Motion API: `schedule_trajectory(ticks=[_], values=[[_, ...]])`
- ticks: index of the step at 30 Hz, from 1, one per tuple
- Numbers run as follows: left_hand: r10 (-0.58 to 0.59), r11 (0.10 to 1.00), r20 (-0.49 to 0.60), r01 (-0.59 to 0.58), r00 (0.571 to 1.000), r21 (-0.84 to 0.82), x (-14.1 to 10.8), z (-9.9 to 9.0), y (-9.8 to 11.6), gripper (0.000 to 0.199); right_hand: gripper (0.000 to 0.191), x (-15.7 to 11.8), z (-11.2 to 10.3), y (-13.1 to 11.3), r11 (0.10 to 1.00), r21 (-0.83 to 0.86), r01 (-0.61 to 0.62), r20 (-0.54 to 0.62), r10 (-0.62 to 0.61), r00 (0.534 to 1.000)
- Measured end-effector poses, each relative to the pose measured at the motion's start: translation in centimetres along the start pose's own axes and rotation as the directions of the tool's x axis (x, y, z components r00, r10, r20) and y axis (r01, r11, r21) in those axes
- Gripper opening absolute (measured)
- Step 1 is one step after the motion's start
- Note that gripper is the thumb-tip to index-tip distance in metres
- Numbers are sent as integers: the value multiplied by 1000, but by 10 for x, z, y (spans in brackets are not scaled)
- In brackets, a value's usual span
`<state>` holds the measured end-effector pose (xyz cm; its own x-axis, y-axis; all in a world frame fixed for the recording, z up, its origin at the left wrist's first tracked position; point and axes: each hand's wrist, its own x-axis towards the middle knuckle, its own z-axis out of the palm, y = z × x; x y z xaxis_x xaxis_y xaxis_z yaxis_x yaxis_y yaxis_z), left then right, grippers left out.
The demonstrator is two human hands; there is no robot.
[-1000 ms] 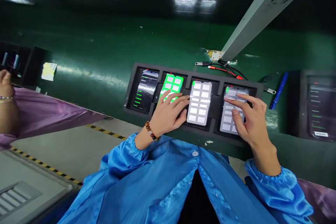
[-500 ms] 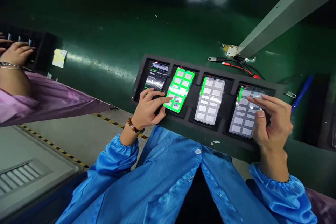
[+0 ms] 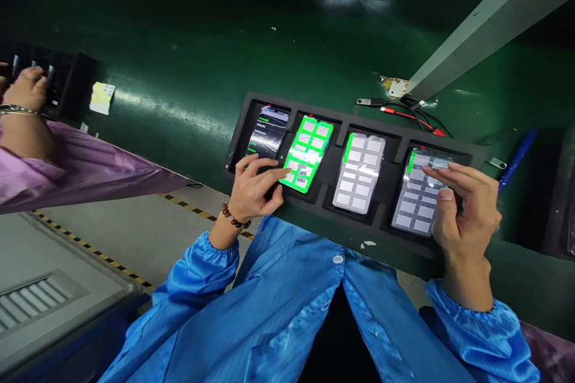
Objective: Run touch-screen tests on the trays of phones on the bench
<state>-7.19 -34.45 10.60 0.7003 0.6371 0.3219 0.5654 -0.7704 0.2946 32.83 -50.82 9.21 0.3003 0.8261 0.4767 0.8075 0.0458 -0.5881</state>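
Note:
Several smartphones lie face up in the slots of a black foam tray [image 3: 323, 197]. My left hand [image 3: 254, 188] is open, its index finger over the lower left edge of the smartphone with the green grid screen [image 3: 311, 143]; whether the tip touches the glass I cannot tell. Beside it, partly behind my fingers, is a smartphone with a dark menu screen [image 3: 268, 131]. A smartphone with a grey-white grid [image 3: 359, 173] has one green strip at its upper left. My right hand [image 3: 469, 200] is open, fingers over the rightmost smartphone [image 3: 413, 203], covering its right side.
Black and red cables [image 3: 415, 114] lie behind the tray near a slanted metal post [image 3: 471, 27]. A blue pen [image 3: 516, 161] and a small metal piece [image 3: 498, 163] are at the right. At the left, a co-worker's hand [image 3: 27, 90] is by a dark box; yellow paper [image 3: 103, 97] lies nearby.
My left hand has drawn back slightly to the left and down across the green-screen smartphone. My right hand stays nearly still. The co-worker's hand at the left has shifted.

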Motion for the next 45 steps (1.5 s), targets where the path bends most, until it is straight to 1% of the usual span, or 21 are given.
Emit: schedule_trajectory(ticks=[1,3,4,5,7,9,11,12,13,15,19,21,24,27,30,36,40,45], values=[[-74,997,-35,74,997,15,2,0,-1,35,37,0,0,0,1000,2,3,-5,-3,1000],[-207,977,-116,211,971,24,8,1,-2,33,38,1,0,-2,1000,3,-3,-3,3,1000],[-239,970,-136,243,961,12,12,2,0,32,39,3,0,-2,1000,1,-11,8,11,1000],[-247,969,-135,248,960,-7,19,4,3,32,39,4,0,-3,1000,-3,-21,25,21,999],[-204,978,-75,200,976,-59,36,9,14,33,39,9,0,-5,999,-16,-42,75,43,996],[-113,988,34,116,993,-102,56,17,29,35,39,14,0,-6,997,-37,-62,141,67,988],[-3,992,132,20,991,-124,78,26,45,37,39,19,0,-6,996,-57,-69,192,79,978],[50,991,163,-28,985,-130,87,30,52,38,40,21,0,-6,995,-65,-69,212,81,974],[92,989,181,-69,979,-132,96,35,58,38,40,23,0,-5,995,-72,-67,226,82,971],[129,987,189,-106,973,-124,111,42,66,38,41,24,1,-4,995,-80,-66,233,83,969],[97,991,180,-78,979,-107,125,48,72,35,40,23,1,-3,992,-87,-93,189,108,976],[80,992,159,-63,984,-111,126,48,73,35,38,22,1,-4,991,-84,-101,171,114,979],[55,993,132,-40,990,-115,124,46,71,33,38,22,2,-5,993,-80,-91,186,104,977],[60,988,140,-39,988,-146,116,44,67,35,38,20,1,-5,994,-62,-91,177,101,979],[95,984,174,-66,980,-168,107,43,63,39,35,18,-1,-6,994,-57,-90,171,99,980],[180,976,198,-150,963,-158,92,40,57,43,34,18,-2,-5,994,-102,-32,267,58,962],[199,971,260,-155,945,-181,84,32,60,40,36,13,-7,-5,995,-94,-20,325,50,944],[226,964,246,-181,943,-193,70,27,66,35,38,-2,-14,-9,998,-71,3,365,23,931]])
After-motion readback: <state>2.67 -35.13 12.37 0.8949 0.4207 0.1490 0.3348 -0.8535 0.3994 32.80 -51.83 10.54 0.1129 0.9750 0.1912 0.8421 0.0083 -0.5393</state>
